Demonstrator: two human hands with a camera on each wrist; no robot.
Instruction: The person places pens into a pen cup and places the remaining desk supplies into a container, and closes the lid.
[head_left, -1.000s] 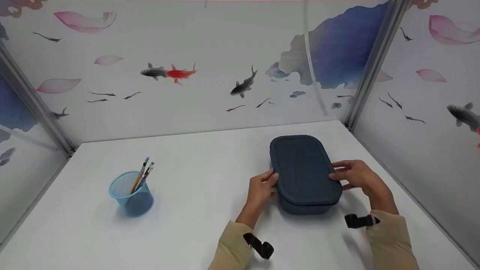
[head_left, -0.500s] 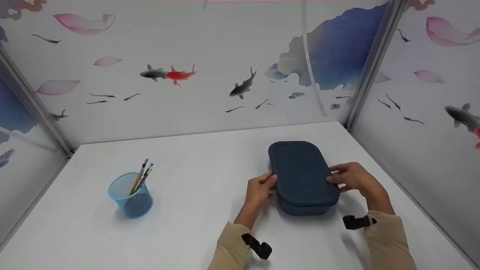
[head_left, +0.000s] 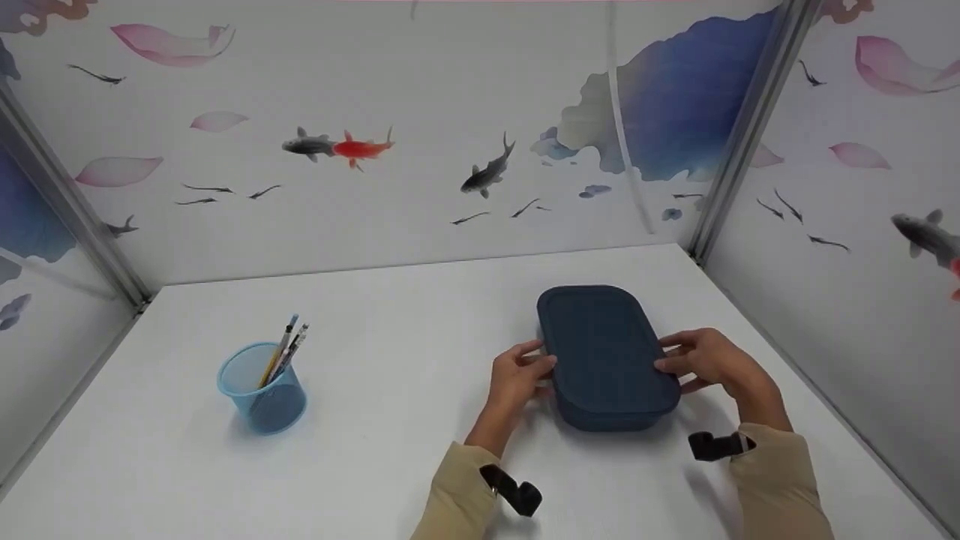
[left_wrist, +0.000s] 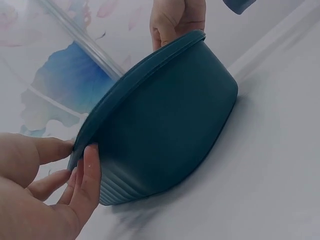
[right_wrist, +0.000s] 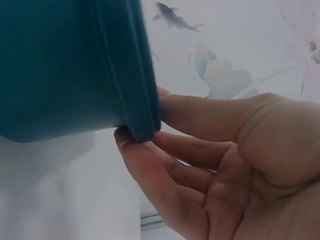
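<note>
A dark blue rectangular lidded box (head_left: 607,352) stands on the white table, right of the middle. My left hand (head_left: 516,381) pinches the rim on its left side, thumb on the lid and fingers beneath the edge. On the opposite side, my right hand (head_left: 716,360) grips the rim the same way. The left wrist view shows the box's ribbed side wall (left_wrist: 165,110) beyond the left fingers (left_wrist: 91,162). In the right wrist view, the lid edge (right_wrist: 132,75) lies between thumb and fingers (right_wrist: 145,165). What the box holds is hidden.
A light blue mesh pen cup (head_left: 262,386) with several pens and pencils stands on the left part of the table (head_left: 397,322). White panels (head_left: 390,75) printed with fish and petals enclose the back and both sides.
The far end of the box's lid has come down a little, mostly in the first half second. Both hands have kept to its sides. The pen cup has not moved.
</note>
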